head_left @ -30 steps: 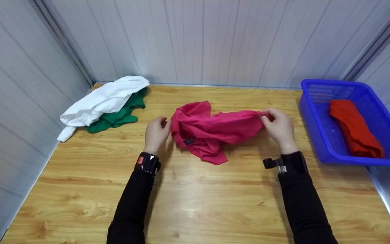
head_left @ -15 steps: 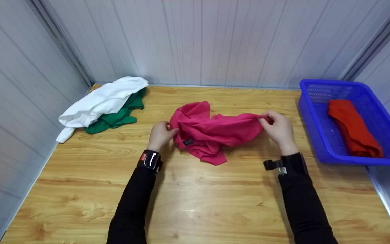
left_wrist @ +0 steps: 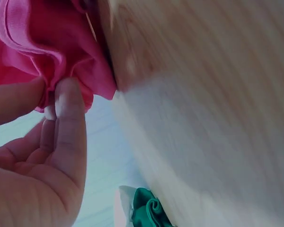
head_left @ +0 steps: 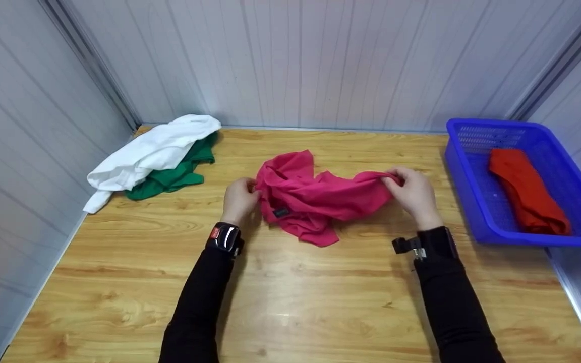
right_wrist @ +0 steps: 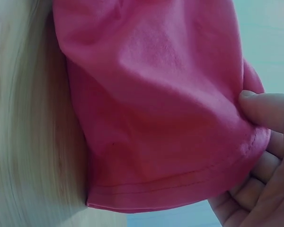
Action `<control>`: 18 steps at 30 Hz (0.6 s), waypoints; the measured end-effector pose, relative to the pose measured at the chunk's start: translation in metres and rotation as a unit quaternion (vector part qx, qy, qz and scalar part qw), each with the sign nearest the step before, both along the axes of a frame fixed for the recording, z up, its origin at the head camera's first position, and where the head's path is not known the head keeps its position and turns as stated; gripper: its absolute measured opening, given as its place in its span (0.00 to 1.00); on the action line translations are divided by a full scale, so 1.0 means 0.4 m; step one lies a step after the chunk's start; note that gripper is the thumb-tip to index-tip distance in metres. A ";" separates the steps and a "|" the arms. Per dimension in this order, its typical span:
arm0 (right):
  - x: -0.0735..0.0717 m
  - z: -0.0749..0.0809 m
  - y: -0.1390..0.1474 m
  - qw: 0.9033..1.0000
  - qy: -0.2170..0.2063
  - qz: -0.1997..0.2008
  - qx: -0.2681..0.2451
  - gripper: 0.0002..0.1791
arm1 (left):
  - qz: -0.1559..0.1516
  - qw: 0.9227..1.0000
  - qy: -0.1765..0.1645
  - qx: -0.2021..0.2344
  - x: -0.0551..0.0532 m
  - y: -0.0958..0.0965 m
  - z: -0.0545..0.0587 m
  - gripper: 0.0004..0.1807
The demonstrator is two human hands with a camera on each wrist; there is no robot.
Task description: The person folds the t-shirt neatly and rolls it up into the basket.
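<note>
A crumpled pink T-shirt lies across the middle of the wooden table, a dark neck label showing near its left end. My left hand pinches that end; in the left wrist view the thumb and finger squeeze a fold of the pink cloth. At the other end, my right hand grips the stitched hem, thumb on top and the other fingers partly hidden behind the cloth. The stretch of shirt by the right hand is raised off the table.
A white garment rests on a green one at the back left. On the right stands a blue plastic basket holding a folded orange-red garment. Panelled walls close in the back and sides.
My left hand has moved right onto the shirt's left end and now pinches it. The right hand, holding the hem throughout, has dipped slightly toward me.
</note>
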State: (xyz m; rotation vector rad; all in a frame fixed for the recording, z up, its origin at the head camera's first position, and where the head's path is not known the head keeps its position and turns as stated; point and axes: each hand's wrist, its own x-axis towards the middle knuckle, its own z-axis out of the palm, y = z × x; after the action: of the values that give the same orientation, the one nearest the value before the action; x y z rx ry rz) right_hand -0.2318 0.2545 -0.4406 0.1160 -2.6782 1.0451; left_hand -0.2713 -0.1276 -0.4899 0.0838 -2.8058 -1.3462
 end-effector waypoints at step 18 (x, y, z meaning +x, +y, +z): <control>0.006 0.046 0.054 0.995 0.068 -0.075 -0.021 0.09 | 0.046 0.988 0.148 -0.008 -0.010 -0.088 0.085 0.08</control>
State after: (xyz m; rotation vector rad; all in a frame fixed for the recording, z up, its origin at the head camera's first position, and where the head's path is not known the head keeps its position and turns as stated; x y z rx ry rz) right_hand -0.2292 0.2760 -0.4224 -0.0218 -2.4988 1.0093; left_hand -0.2753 -0.1626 -0.4559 0.0119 -2.5339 -1.2038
